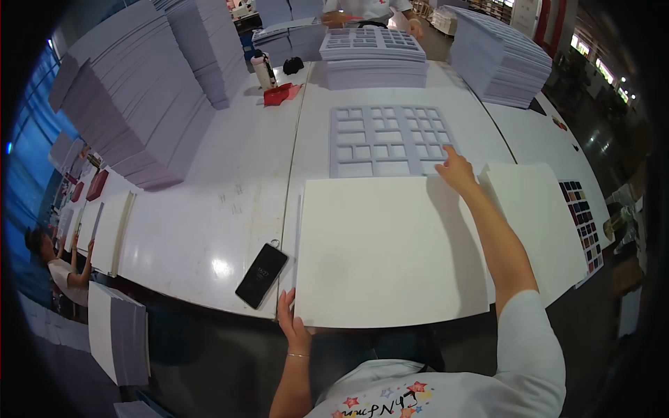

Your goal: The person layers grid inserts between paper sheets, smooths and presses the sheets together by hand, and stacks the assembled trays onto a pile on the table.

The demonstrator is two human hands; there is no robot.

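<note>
One long white desk [223, 157] takes up most of the floor in front of me. Two towers of pale sheets [132, 104] loom over its ten o'clock side, reckoning from the middle of the big blank board, with twelve straight away from the person working. That white board [390, 258] lies flat right before the person, its near edge along the front of the desk. Out at one o'clock stands a thick leaning stack [498, 59], and at three, just beside the board, lies a second white board [533, 230]. Directly at twelve, a windowed panel [390, 141] lies flat, just beyond the board's far edge; farther along the same line sits a pile of similar panels [376, 75]. A card of dark colour swatches [584, 226] pokes out past the second board, also at three.

As for the hands, the right [458, 173] is at one o'clock, thumb and forefinger apart by the panel's near right side; I can't tell whether it touches. The left [295, 336] is at eight, against the board's near corner, though whether it grips I cannot tell. Smaller still are a phone [262, 275] at nine, and a bottle [264, 72] and red item [279, 95] at eleven.
</note>
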